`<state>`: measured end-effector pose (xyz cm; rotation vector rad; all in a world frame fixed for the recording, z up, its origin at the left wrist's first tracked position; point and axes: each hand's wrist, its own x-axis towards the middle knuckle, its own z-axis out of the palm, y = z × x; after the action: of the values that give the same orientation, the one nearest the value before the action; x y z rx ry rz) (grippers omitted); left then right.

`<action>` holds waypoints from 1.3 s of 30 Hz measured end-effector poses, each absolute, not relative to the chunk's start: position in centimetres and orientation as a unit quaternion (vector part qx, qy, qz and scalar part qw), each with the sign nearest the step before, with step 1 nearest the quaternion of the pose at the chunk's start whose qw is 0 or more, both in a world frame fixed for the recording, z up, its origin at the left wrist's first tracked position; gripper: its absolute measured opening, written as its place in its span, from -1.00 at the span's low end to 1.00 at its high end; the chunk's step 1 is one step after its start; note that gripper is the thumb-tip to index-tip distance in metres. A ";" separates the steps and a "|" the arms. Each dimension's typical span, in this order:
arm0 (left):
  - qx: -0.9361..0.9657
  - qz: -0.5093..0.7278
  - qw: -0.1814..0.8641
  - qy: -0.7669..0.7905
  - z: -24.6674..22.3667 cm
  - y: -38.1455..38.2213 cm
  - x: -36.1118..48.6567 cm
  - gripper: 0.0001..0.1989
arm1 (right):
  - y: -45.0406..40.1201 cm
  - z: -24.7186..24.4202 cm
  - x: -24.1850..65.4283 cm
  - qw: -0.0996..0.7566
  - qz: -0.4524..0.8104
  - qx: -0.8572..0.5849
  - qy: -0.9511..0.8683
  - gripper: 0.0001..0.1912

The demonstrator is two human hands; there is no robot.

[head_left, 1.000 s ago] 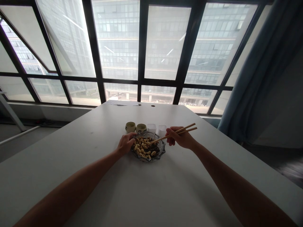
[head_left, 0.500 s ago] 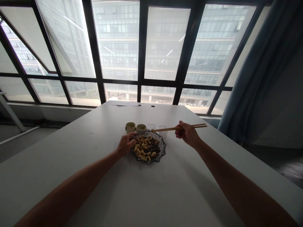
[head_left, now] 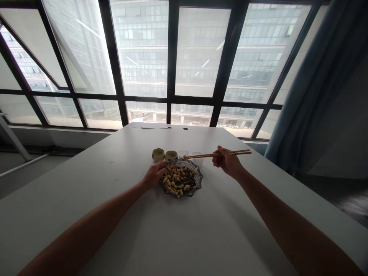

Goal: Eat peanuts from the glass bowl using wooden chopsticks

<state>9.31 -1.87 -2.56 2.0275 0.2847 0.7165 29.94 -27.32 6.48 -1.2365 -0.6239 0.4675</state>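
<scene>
My right hand (head_left: pixel 225 161) is closed around a pair of wooden chopsticks (head_left: pixel 207 155), which point left, almost level. A peanut (head_left: pixel 185 157) is pinched at their tips, above the far rim of a scalloped clear glass bowl (head_left: pixel 197 174). Unshelled peanuts (head_left: pixel 172 184) fill the bowl's left and near parts, and small dark seeds (head_left: pixel 188 177) lie toward its right. At the bowl's left rim, my left hand (head_left: pixel 153 174) grips the edge with fingers and thumb. Behind the bowl stand two pale green cups (head_left: pixel 158 155) and two clear plastic containers (head_left: pixel 197 156), partly hidden.
A long white table (head_left: pixel 178 234) reaches toward the windows. Papers (head_left: pixel 148 125) lie at its far end near two dark holes. A blue curtain (head_left: pixel 299 99) hangs on the right, and a white metal frame (head_left: pixel 14 138) stands at left.
The bowl has shifted very slightly to the right, with my left hand still at its rim. My right hand and the chopsticks with the peanut have hardly moved.
</scene>
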 end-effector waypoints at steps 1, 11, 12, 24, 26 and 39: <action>0.825 0.286 0.474 0.112 -2.5 -1.9 9.3 -0.48 | -27.3 6.5 29.9 0.745 0.214 -0.564 -0.286 -0.63; 0.780 0.242 0.572 0.081 -2.7 -1.7 9.8 -0.41 | -27.3 6.7 29.7 0.756 0.211 -0.551 -0.284 -0.61; 0.776 0.236 0.580 0.078 -2.7 -1.6 9.9 -0.40 | -27.3 6.8 29.7 0.757 0.212 -0.550 -0.282 -0.61; 0.762 0.232 0.601 0.067 -3.0 -1.1 10.1 -0.42 | -27.3 7.3 29.7 0.784 0.229 -0.539 -0.208 -0.68; 0.762 0.236 0.599 0.070 -3.1 -1.1 10.1 -0.43 | -27.3 7.3 29.6 0.783 0.227 -0.543 -0.200 -0.68; 0.803 0.281 0.506 0.144 -2.5 -1.7 9.5 -0.51 | -28.1 9.2 25.2 0.653 0.027 -0.601 -0.460 -0.47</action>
<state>9.51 -1.72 -2.53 1.9370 0.3481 0.6782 25.21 -28.05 9.23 -1.3636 -1.0428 0.0623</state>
